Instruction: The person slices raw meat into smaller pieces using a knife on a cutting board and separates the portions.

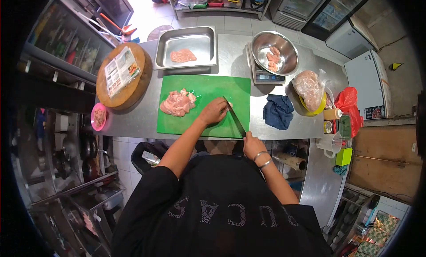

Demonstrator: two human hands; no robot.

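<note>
On the green cutting board (204, 128), my left hand (214, 111) is closed with curled fingertips pressing on a small piece of raw chicken (229, 105), mostly hidden by the fingers and blade. My right hand (254, 146) is wrapped round the handle of a kitchen knife (236, 118). Its dark blade slants across the board, with the tip just beyond my left fingertips. To the left, apart from both hands, lies a pile of raw chicken (177, 102) on the same board.
Behind the board stand a steel tray (164, 46) with one chicken piece and a steel bowl (288, 46) on a digital scale (268, 77). A round wooden block (137, 86), pink bowl (98, 127), blue cloth (278, 111) and bagged meat (308, 88) flank it.
</note>
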